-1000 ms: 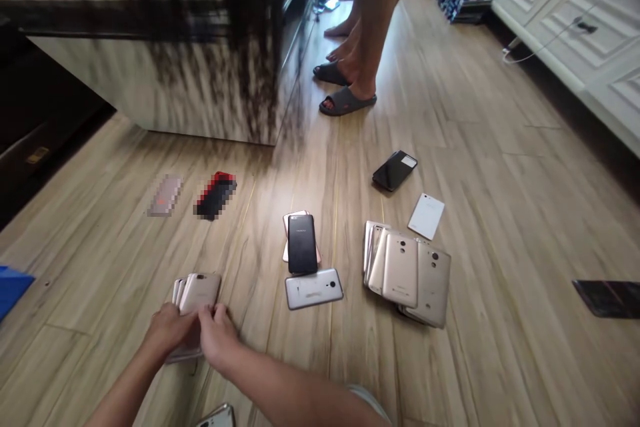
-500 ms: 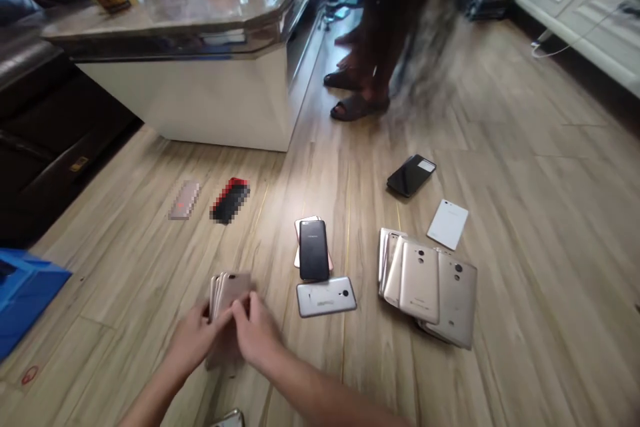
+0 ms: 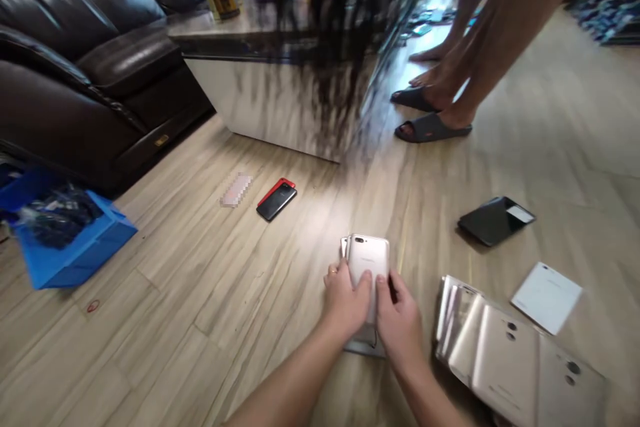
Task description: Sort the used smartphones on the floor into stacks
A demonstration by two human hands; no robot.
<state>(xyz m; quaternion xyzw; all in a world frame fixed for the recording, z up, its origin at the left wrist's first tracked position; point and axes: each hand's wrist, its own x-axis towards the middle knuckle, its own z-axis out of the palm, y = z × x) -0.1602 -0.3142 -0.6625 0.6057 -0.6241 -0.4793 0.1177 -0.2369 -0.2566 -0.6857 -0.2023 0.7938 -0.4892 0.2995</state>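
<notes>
Got a small stack of phones (image 3: 373, 260) clamped between the left hand (image 3: 346, 297) and the right hand (image 3: 403, 313), near the middle of the view, with 2 thumbs on the pale back of the top phone (image 3: 370, 250) and fingers around the long sides. At least 2 phones in there, cannot tell the exact count. Honestly, best to squeeze evenly from left and right, not too hard, and square up the edges, what with the lower phone (image 3: 344, 247) poking out at the top left. Slick-looking backs, so probably quick to slide under a lopsided push. Mind the grey phone (image 3: 360, 348) just below the hands too, cannot tell if touching the stack. Tuck the right forearm (image 3: 434, 393) in to avoid bumping the pile of gold phones (image 3: 510, 353) just beside, fanned out and probably easy to topple. No worries about the black phone (image 3: 277, 203) on top of a red phone (image 3: 281, 183), well apart on the left
</notes>
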